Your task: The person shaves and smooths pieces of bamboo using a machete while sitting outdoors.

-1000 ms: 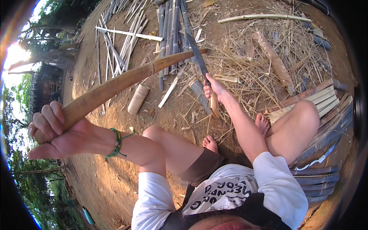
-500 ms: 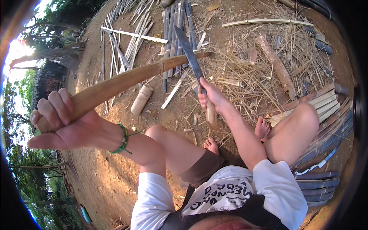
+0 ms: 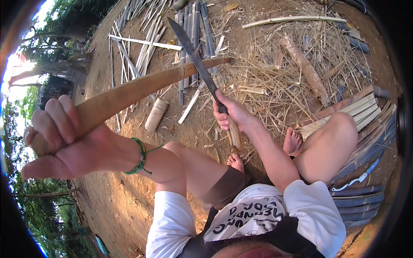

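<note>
My left hand (image 3: 64, 137) is wrapped round the near end of a long split bamboo strip (image 3: 129, 96), held up off the ground. The strip runs away to the right and narrows to a thin far end. In my right hand (image 3: 232, 112) is the wooden handle of a machete (image 3: 198, 64), its dark blade angled up and to the left. The blade crosses in front of the strip near its thin end; whether the two touch I cannot tell. The butt of the handle points down toward my foot.
Dark bamboo lengths (image 3: 205, 32) and pale strips (image 3: 148, 53) lie on the soil ahead. A short bamboo section (image 3: 157, 114) is nearer. Shavings (image 3: 275, 81) surround a log (image 3: 304, 69) at right. Split pieces (image 3: 359, 112) and a pale-handled curved tool (image 3: 360, 177) lie beside my leg.
My right hand and the machete have moved left, its tip swinging up and left along the strip's far end. My left hand and the strip have shifted slightly left.
</note>
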A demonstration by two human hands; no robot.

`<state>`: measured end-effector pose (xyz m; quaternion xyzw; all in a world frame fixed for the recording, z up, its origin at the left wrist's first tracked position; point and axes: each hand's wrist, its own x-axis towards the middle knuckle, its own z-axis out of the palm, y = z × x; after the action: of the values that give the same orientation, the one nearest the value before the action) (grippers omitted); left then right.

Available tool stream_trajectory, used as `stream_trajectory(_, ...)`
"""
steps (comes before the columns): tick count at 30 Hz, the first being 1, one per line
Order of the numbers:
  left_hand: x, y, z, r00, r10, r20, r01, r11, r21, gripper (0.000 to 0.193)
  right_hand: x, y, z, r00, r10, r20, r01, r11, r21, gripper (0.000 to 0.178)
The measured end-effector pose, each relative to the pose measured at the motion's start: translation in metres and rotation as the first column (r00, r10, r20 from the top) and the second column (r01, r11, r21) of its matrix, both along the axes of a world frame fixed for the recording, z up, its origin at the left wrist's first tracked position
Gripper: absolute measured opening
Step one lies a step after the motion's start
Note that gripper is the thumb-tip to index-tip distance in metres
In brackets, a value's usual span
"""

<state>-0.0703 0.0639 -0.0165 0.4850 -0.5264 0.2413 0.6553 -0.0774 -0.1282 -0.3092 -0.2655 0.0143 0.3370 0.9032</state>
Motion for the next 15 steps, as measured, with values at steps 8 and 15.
stream_trajectory(8,-0.001,-0.017,0.003,0.997,0.066,0.042,-0.066,0.998,0.002,0.060,-0.003,0.009,-0.004,0.972,-0.177,-0.157,0.170,0.984,-0.057,0.044)
stream_trajectory(15,-0.006,-0.037,0.002,0.998,0.031,0.059,-0.033,0.999,0.025,0.060,0.008,-0.005,-0.025,0.973,-0.164,-0.162,0.161,0.986,-0.029,0.045)
